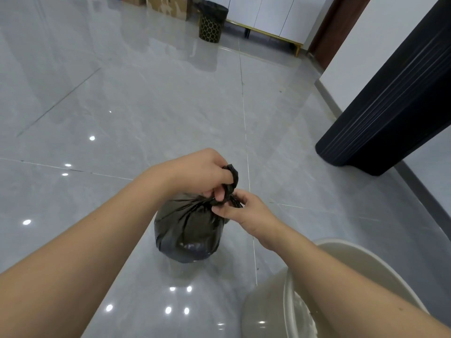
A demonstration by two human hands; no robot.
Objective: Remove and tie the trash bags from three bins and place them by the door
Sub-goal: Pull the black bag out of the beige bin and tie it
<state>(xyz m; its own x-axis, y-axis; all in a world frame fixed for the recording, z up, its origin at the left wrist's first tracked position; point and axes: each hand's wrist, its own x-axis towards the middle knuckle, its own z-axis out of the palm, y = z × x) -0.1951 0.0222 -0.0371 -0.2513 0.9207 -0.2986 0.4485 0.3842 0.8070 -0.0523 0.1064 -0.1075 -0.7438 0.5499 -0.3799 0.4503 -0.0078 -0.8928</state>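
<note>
Ok so I've got the black trash bag sitting on the grey tile floor just left of the beige bin it prob came out of, w/ the floor taking the weight so both hands are free for the knot. My left hand is curled round the twisted neck, pulling the tail up, while my right hand pinches the plastic at the knot to keep it from slipping, imo. Another lined bin sits way back by the cabinet, still untouched.
</note>
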